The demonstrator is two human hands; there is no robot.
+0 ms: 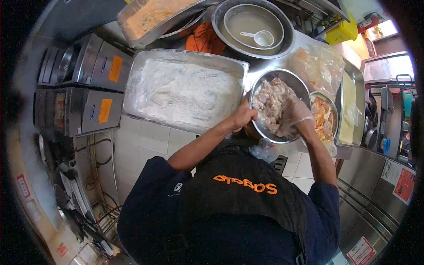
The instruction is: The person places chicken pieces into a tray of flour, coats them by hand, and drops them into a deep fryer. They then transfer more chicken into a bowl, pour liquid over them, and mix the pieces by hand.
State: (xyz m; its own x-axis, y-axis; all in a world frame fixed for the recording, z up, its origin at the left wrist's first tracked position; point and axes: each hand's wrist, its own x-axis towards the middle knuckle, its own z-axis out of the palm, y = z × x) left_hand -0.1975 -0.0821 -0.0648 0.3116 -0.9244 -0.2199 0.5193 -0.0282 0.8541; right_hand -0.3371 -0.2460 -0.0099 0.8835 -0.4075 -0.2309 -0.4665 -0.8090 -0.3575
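Observation:
My left hand (244, 115) is closed on the near-left rim of a round metal bowl (304, 81), which is tilted a little toward me. Inside the bowl lie pale, flour-coated pieces of raw meat (273, 99). My right hand (298, 115), apparently in a clear plastic glove, reaches into the bowl's right side against the meat. Motion blurs its fingers, so their grip is not readable. Left of the bowl, a large metal tray (185, 54) holds white flour (185, 88).
Close on the right, another bowl holds orange marinated meat (322, 117), beside a long metal pan (360, 97). Behind are a plastic bag (320, 66) and a basin (216, 22) with a white scoop (263, 38). An orange cloth (204, 39) and a breading tray (128, 37) sit at back left.

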